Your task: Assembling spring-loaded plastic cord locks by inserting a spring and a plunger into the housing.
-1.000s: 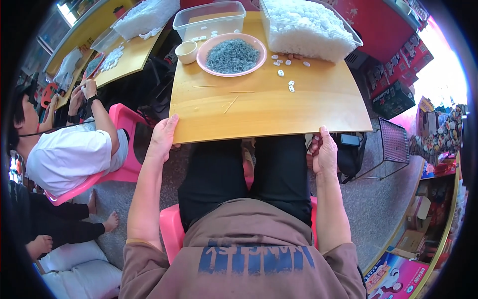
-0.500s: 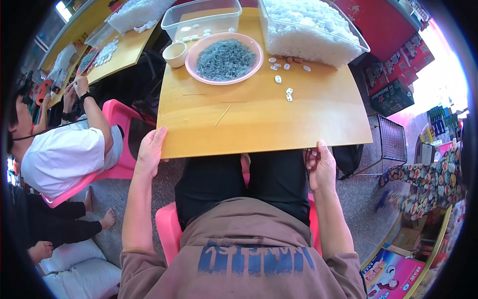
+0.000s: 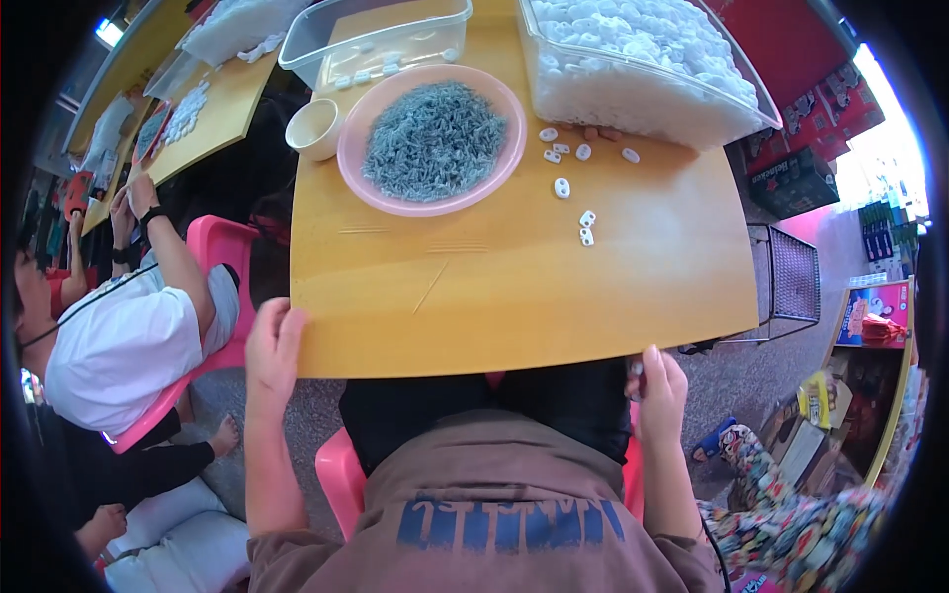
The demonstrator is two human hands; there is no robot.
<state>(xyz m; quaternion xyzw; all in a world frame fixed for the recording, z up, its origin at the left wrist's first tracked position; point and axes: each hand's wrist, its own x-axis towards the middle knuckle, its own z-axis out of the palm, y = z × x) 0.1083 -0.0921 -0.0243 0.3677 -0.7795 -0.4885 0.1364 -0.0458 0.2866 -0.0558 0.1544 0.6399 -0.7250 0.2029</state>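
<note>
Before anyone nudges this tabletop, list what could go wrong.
With both hands at its near edge, a jolt to the tabletop might send the loose white pieces sliding. The small cup stands close to the left edge, so a bump could tip it off. The clear tub looks heaped full; pieces may spill.

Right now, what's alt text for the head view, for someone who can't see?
A left hand and a right hand are at the near edge of a wooden table. On it are a pink bowl of bluish pieces, a cream cup, a clear tub, a heaped tub of white pieces, and loose white pieces.
</note>
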